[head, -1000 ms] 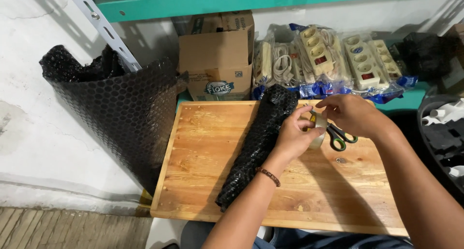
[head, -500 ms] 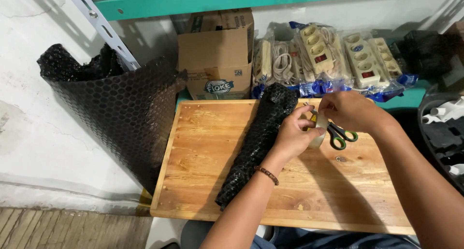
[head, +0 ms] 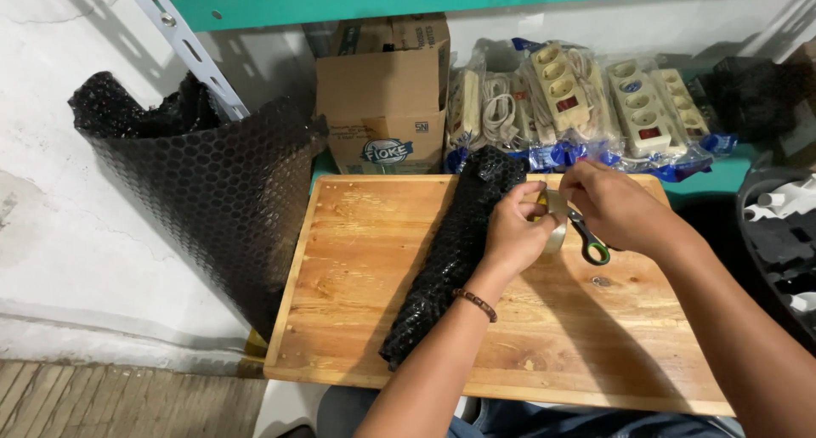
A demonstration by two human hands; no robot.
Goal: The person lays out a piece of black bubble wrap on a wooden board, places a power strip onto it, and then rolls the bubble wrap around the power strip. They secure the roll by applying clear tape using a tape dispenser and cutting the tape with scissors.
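I see the left hand [head: 510, 230] with fingers pinching a clear tape roll [head: 555, 221] beside the long black bubble-wrapped bundle [head: 450, 255] lying on the wooden bench [head: 357, 276]. The right hand [head: 616, 209] fingers pull its end (green-handled scissors [head: 588, 243] underneath).

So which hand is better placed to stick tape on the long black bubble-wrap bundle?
Probably the left hand: it holds the clear tape roll right against the long black bubble-wrapped bundle on the wooden board. The right hand sits farther away, over the green-handled scissors.
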